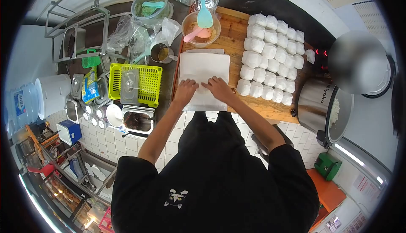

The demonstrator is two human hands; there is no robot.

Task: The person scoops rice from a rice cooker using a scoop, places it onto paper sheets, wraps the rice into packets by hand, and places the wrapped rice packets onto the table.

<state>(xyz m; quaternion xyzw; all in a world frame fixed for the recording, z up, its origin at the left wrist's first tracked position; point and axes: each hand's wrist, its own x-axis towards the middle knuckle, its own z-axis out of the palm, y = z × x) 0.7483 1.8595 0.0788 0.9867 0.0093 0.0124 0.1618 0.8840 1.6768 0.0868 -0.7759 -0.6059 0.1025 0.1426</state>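
A stack of white paper sheets (204,66) lies on the wooden board (232,23) in front of me. My left hand (187,91) rests on the left part of the sheets, its fingers bent and close together at the tips. On the right part, my right hand (218,90) touches the paper with curled fingers. The two hands are a small gap apart. Whether either one pinches a sheet is too small to tell. Rows of white wrapped bundles (270,53) stand on the board to the right.
Behind the paper is a bowl (201,30) with a turquoise spoon (204,17). A metal mug (162,53), plastic bags (135,38) and a yellow-green basket (146,85) are at the left. A large rice cooker (317,104) with white rice stands at the right.
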